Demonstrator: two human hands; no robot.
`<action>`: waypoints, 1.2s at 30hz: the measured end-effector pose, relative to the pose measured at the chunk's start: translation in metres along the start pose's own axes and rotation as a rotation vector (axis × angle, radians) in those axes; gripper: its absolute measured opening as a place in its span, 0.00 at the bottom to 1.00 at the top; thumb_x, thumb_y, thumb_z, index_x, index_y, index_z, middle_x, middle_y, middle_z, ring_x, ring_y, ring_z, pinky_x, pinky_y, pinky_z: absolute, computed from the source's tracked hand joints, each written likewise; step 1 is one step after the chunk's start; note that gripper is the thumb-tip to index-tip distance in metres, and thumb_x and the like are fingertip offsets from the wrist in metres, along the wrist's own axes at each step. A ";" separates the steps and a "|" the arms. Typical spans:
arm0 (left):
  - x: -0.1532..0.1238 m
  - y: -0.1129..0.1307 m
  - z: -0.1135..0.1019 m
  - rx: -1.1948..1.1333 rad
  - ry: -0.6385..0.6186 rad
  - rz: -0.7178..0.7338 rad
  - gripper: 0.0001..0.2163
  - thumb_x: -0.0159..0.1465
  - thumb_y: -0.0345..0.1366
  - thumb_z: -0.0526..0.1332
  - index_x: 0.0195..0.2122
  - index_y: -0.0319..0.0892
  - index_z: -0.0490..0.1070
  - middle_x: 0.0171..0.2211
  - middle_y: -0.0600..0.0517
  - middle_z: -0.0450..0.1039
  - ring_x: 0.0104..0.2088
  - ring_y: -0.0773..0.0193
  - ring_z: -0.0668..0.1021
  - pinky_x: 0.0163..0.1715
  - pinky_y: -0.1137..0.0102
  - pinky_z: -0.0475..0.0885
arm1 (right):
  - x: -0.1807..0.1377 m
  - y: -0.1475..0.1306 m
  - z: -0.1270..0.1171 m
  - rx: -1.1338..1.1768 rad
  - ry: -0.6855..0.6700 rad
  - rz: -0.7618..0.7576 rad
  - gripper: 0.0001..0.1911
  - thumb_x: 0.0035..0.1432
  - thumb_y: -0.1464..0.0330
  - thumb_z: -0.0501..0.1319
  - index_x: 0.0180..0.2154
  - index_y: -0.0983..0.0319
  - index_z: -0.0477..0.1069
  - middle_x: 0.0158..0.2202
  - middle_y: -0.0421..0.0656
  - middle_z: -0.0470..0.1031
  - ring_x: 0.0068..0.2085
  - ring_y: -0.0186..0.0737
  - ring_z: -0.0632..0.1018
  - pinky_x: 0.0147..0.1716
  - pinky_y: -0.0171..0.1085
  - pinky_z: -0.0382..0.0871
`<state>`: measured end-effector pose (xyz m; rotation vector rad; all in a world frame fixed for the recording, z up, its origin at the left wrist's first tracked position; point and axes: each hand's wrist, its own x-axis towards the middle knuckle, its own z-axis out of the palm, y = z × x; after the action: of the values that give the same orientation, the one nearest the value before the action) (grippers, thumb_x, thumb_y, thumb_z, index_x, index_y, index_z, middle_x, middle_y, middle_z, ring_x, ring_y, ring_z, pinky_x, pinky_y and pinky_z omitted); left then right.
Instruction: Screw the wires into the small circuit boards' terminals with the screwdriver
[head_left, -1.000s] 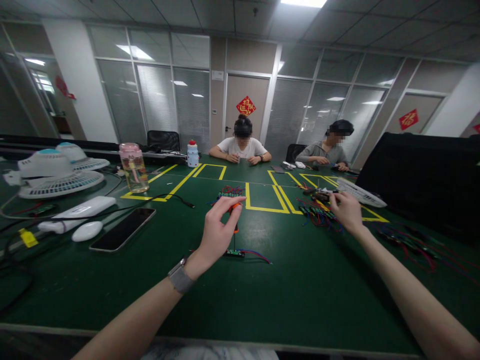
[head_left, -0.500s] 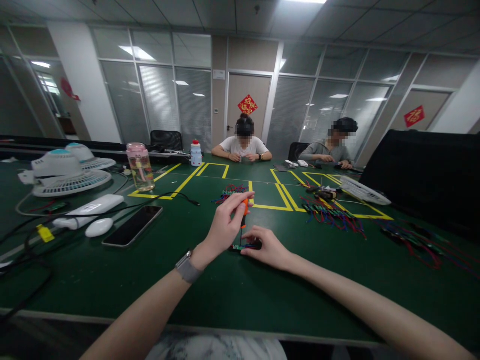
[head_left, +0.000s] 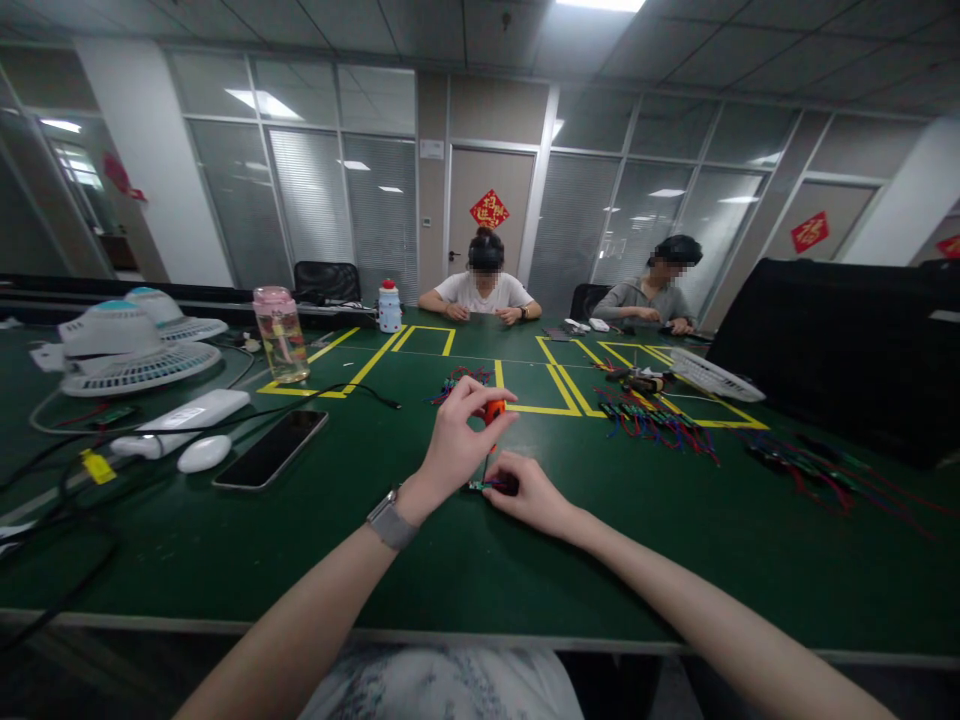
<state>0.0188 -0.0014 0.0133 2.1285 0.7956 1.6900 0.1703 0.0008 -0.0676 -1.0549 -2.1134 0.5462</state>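
Observation:
My left hand (head_left: 459, 435) is closed round the orange and black handle of a screwdriver (head_left: 495, 411), which stands nearly upright. Its thin shaft runs down to a small green circuit board (head_left: 475, 487) on the table. My right hand (head_left: 531, 492) pinches the board's right end, where red and blue wires show by the fingers. The fingers cover most of the board, and I cannot make out exactly where the screwdriver tip touches. Behind my left hand lies a bunch of wired boards (head_left: 459, 384), partly hidden by it.
On the green table (head_left: 420, 590), a phone (head_left: 271, 450), white mouse (head_left: 205, 454), black cable (head_left: 360, 398), bottle (head_left: 281, 335) and fans (head_left: 135, 350) lie left. More wired boards (head_left: 660, 425), a keyboard (head_left: 716, 375) and a dark monitor (head_left: 840, 360) are right. Two people sit across.
My left hand's fingers have shifted round the screwdriver handle, with thumb and fingertips now further forward. My right hand stays at the board. The whole view has moved slightly.

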 end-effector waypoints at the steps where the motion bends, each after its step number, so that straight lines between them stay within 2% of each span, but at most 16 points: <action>1: 0.000 -0.002 -0.001 -0.002 -0.014 -0.001 0.07 0.62 0.34 0.62 0.40 0.43 0.76 0.35 0.51 0.68 0.36 0.67 0.74 0.36 0.74 0.72 | -0.001 0.000 0.000 -0.021 0.004 -0.017 0.05 0.49 0.78 0.63 0.31 0.66 0.74 0.29 0.40 0.70 0.30 0.34 0.71 0.31 0.32 0.64; 5: 0.002 -0.009 -0.004 -0.111 -0.072 -0.040 0.12 0.68 0.35 0.52 0.46 0.42 0.74 0.45 0.47 0.73 0.47 0.62 0.75 0.48 0.68 0.70 | -0.002 -0.001 0.000 -0.066 -0.021 -0.040 0.06 0.53 0.74 0.64 0.35 0.65 0.77 0.31 0.41 0.71 0.31 0.34 0.71 0.32 0.33 0.64; 7: 0.003 -0.011 -0.003 -0.206 -0.095 -0.092 0.13 0.68 0.36 0.52 0.48 0.42 0.73 0.46 0.47 0.74 0.45 0.62 0.77 0.46 0.67 0.72 | -0.002 -0.001 -0.002 -0.058 -0.031 -0.038 0.05 0.53 0.73 0.65 0.35 0.64 0.78 0.31 0.42 0.72 0.31 0.35 0.72 0.32 0.33 0.65; 10: 0.002 -0.011 -0.002 -0.251 -0.104 -0.123 0.12 0.66 0.37 0.56 0.45 0.41 0.74 0.42 0.47 0.75 0.38 0.64 0.78 0.39 0.70 0.74 | -0.001 -0.001 -0.003 -0.053 -0.029 -0.040 0.05 0.53 0.72 0.65 0.35 0.64 0.78 0.32 0.42 0.73 0.32 0.35 0.73 0.33 0.34 0.66; 15: 0.001 -0.010 0.000 -0.148 0.010 -0.071 0.08 0.62 0.38 0.61 0.38 0.42 0.77 0.37 0.50 0.71 0.37 0.66 0.76 0.33 0.76 0.72 | -0.001 -0.002 -0.003 -0.075 -0.025 -0.056 0.05 0.54 0.72 0.65 0.35 0.63 0.79 0.32 0.43 0.73 0.32 0.36 0.73 0.34 0.34 0.67; 18: 0.001 -0.013 -0.001 -0.121 0.038 -0.075 0.11 0.65 0.39 0.57 0.42 0.43 0.77 0.40 0.48 0.71 0.39 0.65 0.75 0.35 0.75 0.72 | -0.001 -0.002 -0.003 -0.088 -0.020 -0.059 0.05 0.54 0.71 0.65 0.35 0.63 0.79 0.31 0.42 0.72 0.32 0.36 0.73 0.32 0.34 0.67; 21: 0.002 -0.016 -0.001 -0.203 -0.004 -0.114 0.14 0.68 0.37 0.52 0.48 0.42 0.74 0.47 0.47 0.72 0.45 0.63 0.76 0.42 0.70 0.73 | -0.002 -0.001 -0.004 -0.100 -0.027 -0.064 0.06 0.54 0.71 0.65 0.35 0.63 0.79 0.30 0.42 0.71 0.31 0.35 0.72 0.31 0.33 0.66; 23: 0.004 -0.016 -0.001 -0.299 -0.039 -0.164 0.14 0.67 0.37 0.53 0.50 0.41 0.72 0.49 0.45 0.73 0.45 0.61 0.77 0.44 0.67 0.74 | -0.002 -0.001 -0.005 -0.096 -0.036 -0.073 0.06 0.54 0.72 0.64 0.36 0.63 0.79 0.30 0.42 0.71 0.31 0.35 0.72 0.31 0.33 0.66; 26: 0.004 -0.014 -0.001 -0.371 -0.078 -0.195 0.14 0.66 0.38 0.56 0.50 0.39 0.72 0.47 0.44 0.75 0.42 0.61 0.79 0.42 0.67 0.75 | -0.003 0.000 -0.005 -0.085 -0.041 -0.087 0.07 0.55 0.72 0.64 0.37 0.63 0.79 0.31 0.42 0.71 0.31 0.35 0.72 0.31 0.33 0.66; 30: 0.001 -0.012 -0.002 -0.253 -0.035 -0.131 0.10 0.63 0.37 0.60 0.43 0.41 0.76 0.39 0.48 0.73 0.37 0.66 0.77 0.35 0.73 0.75 | -0.003 0.002 -0.004 -0.087 -0.034 -0.086 0.07 0.55 0.71 0.64 0.37 0.63 0.78 0.32 0.42 0.72 0.32 0.35 0.73 0.32 0.34 0.67; 32: 0.000 -0.012 -0.002 -0.173 0.014 -0.097 0.09 0.61 0.38 0.63 0.39 0.42 0.77 0.37 0.49 0.70 0.37 0.66 0.75 0.33 0.75 0.73 | -0.003 0.001 -0.004 -0.094 -0.036 -0.081 0.06 0.55 0.71 0.64 0.37 0.63 0.78 0.32 0.42 0.72 0.32 0.36 0.73 0.32 0.34 0.67; 34: 0.000 -0.013 -0.002 -0.127 0.049 -0.078 0.09 0.61 0.39 0.63 0.39 0.43 0.78 0.38 0.49 0.68 0.39 0.65 0.75 0.34 0.75 0.73 | -0.003 0.000 -0.005 -0.098 -0.041 -0.081 0.06 0.56 0.71 0.64 0.37 0.62 0.78 0.32 0.42 0.72 0.32 0.36 0.73 0.32 0.34 0.67; 36: 0.000 -0.014 -0.001 -0.119 0.042 -0.084 0.11 0.64 0.39 0.59 0.43 0.44 0.77 0.42 0.48 0.69 0.41 0.65 0.75 0.36 0.74 0.73 | -0.003 0.000 -0.005 -0.096 -0.048 -0.082 0.07 0.56 0.71 0.63 0.37 0.62 0.78 0.32 0.42 0.72 0.32 0.36 0.73 0.32 0.34 0.67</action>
<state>0.0146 0.0094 0.0060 1.9591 0.7656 1.6998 0.1757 -0.0016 -0.0657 -1.0114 -2.2333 0.4379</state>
